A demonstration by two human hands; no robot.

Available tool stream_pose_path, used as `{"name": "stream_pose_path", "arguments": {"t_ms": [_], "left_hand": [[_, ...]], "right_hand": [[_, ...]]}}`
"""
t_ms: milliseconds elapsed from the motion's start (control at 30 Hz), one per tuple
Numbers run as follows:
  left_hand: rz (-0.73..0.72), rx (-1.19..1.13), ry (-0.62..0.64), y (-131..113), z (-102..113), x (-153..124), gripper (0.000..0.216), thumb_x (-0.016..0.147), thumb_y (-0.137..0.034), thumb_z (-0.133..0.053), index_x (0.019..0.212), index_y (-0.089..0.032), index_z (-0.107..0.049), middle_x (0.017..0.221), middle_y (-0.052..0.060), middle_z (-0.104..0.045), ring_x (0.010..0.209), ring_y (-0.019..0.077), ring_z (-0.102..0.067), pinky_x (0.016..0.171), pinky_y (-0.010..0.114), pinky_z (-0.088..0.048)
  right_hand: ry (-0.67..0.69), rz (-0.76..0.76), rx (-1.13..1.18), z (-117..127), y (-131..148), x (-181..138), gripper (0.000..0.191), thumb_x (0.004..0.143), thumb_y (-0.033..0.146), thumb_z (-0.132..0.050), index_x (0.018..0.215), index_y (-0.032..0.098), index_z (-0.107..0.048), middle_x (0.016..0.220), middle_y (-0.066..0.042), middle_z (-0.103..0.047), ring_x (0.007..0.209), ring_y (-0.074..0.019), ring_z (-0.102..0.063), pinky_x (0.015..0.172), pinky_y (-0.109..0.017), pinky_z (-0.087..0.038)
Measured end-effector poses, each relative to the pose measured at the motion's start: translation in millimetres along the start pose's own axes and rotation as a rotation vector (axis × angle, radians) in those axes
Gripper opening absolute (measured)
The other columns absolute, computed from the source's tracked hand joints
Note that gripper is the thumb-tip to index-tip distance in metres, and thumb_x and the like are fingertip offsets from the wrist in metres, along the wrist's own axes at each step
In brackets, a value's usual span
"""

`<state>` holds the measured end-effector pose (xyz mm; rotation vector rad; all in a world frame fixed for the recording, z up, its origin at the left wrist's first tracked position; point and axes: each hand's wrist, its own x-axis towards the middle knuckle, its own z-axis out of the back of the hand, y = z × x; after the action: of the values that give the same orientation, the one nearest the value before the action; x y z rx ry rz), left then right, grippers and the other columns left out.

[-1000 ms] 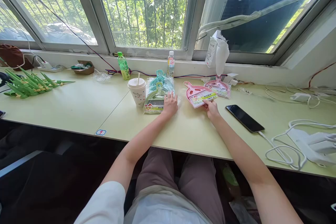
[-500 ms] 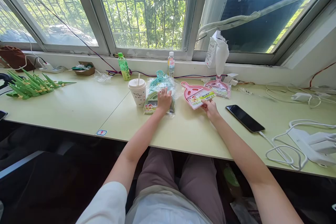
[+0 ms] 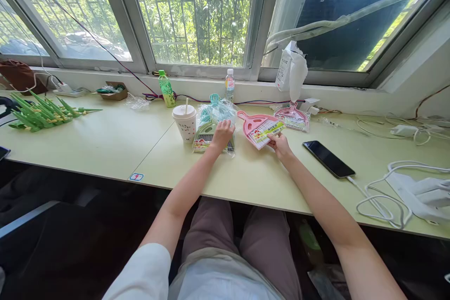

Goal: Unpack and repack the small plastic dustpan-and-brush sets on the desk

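My right hand holds a pink dustpan and brush set by its lower right corner, thumb over the yellow label card. The set is tilted, its handle end pointing up and left. My left hand is closed, fingers curled at a crumpled clear plastic bag; the fingertips are partly hidden. Under that hand lies a green dustpan and brush set in clear wrapping. A teal handle shows behind it. Another wrapped pink dustpan set lies farther back, to the right.
A lidded paper cup with a straw stands left of the green set. Behind are a green bottle, a clear bottle and a tissue pack. On the right lie a phone and a power strip with cables.
The pink dustpan set in my right hand has shifted slightly left, toward my left hand. My left hand has moved a little right, its fingers more curled at the plastic.
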<state>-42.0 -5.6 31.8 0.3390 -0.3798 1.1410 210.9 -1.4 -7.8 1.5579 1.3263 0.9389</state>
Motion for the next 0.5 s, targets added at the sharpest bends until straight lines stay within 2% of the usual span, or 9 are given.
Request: {"name": "stream_pose_path", "arguments": {"t_ms": [67,133,267,500], "left_hand": [[0.032,0.032,0.046,-0.3,-2.3,-0.8,0.042,0.089,-0.004,-0.035,0.118,-0.018,-0.063,0.123,0.017,-0.059,0.117,0.0296,-0.054,0.094,0.043,-0.044],[0.057,0.067,0.042,0.2,-4.5,-1.5,0.044,0.090,-0.003,-0.033,0.122,-0.016,-0.060,0.116,0.017,-0.061,0.111,0.0278,-0.056,0.087,0.038,-0.046],[0.103,0.098,0.007,1.6,-6.6,-1.5,0.048,0.089,-0.003,-0.035,0.133,-0.015,-0.051,0.115,0.015,-0.061,0.109,0.0248,-0.056,0.084,0.033,-0.048],[0.131,0.123,-0.005,1.6,-7.9,-0.7,0.051,0.086,0.001,-0.037,0.132,-0.016,-0.052,0.119,0.014,-0.060,0.109,0.0236,-0.057,0.081,0.031,-0.051]], "right_hand": [[-0.005,-0.003,-0.002,-0.6,0.2,-0.2,0.025,0.075,0.010,-0.067,0.096,0.021,-0.058,0.091,-0.002,-0.074,0.075,-0.0156,-0.072,0.068,-0.027,-0.064],[-0.006,-0.007,-0.003,-1.3,0.1,-0.3,0.025,0.076,0.009,-0.067,0.096,0.021,-0.057,0.091,-0.002,-0.074,0.075,-0.0155,-0.073,0.067,-0.027,-0.064],[0.010,-0.005,0.003,-1.7,-0.3,-0.1,0.026,0.075,0.009,-0.067,0.096,0.021,-0.057,0.090,-0.001,-0.074,0.073,-0.0152,-0.072,0.065,-0.026,-0.064],[0.071,0.005,-0.001,-1.7,2.1,-0.2,0.029,0.072,0.010,-0.071,0.096,0.020,-0.059,0.092,-0.002,-0.074,0.073,-0.0159,-0.072,0.065,-0.027,-0.063]]}}
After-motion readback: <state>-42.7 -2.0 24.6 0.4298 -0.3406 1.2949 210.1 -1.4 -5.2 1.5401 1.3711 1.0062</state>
